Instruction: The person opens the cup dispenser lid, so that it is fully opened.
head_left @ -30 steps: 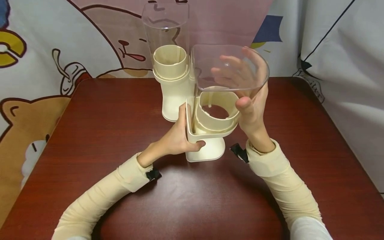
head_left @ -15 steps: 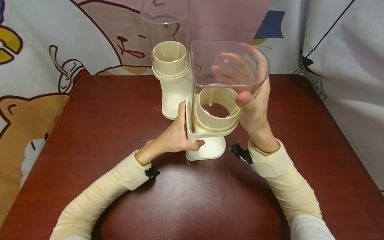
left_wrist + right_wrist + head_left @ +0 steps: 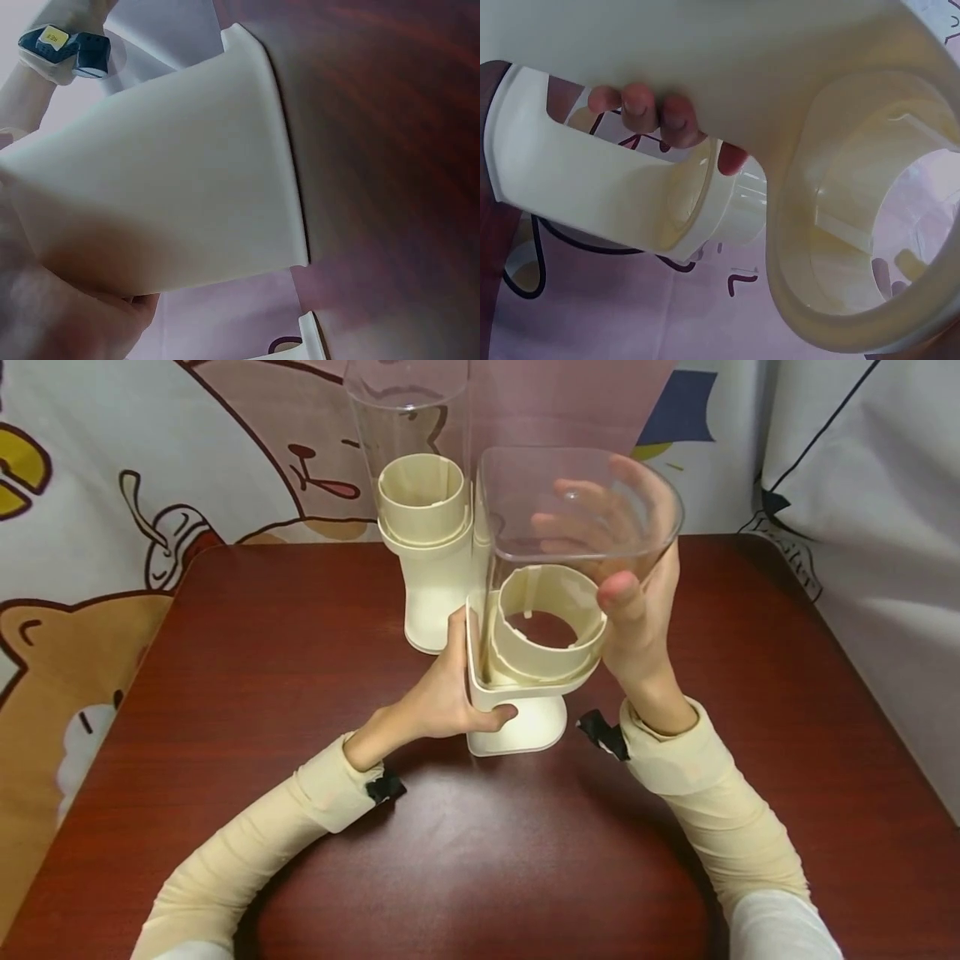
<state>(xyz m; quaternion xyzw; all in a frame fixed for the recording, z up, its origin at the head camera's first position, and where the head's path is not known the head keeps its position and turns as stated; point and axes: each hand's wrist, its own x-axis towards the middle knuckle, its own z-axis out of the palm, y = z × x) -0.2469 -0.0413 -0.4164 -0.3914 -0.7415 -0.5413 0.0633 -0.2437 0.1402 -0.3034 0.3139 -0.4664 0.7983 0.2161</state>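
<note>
A cream plastic stand (image 3: pixel 525 727) with a round collar (image 3: pixel 551 656) and a flat foot stands on the table. My left hand (image 3: pixel 438 697) grips its upright back from the left, thumb in front; in the right wrist view, fingers (image 3: pixel 679 124) of that hand curl past the stand's edge. Above the collar rises a clear plastic container (image 3: pixel 517 502) with a wide open top. Around the container's right side my right hand (image 3: pixel 637 618) holds it, thumb near and fingers beyond, visible through the wall. How the container's lower end meets the stand is unclear.
Directly behind, to the left, a matching cream stand (image 3: pixel 435 593) carries another clear container (image 3: pixel 412 431). The dark red wooden table (image 3: pixel 247 652) ends at a printed cloth backdrop (image 3: pixel 247 443).
Both hands keep the same hold on the front stand and its container. Everything sits slightly higher in the head view, as the camera has tipped a little.
</note>
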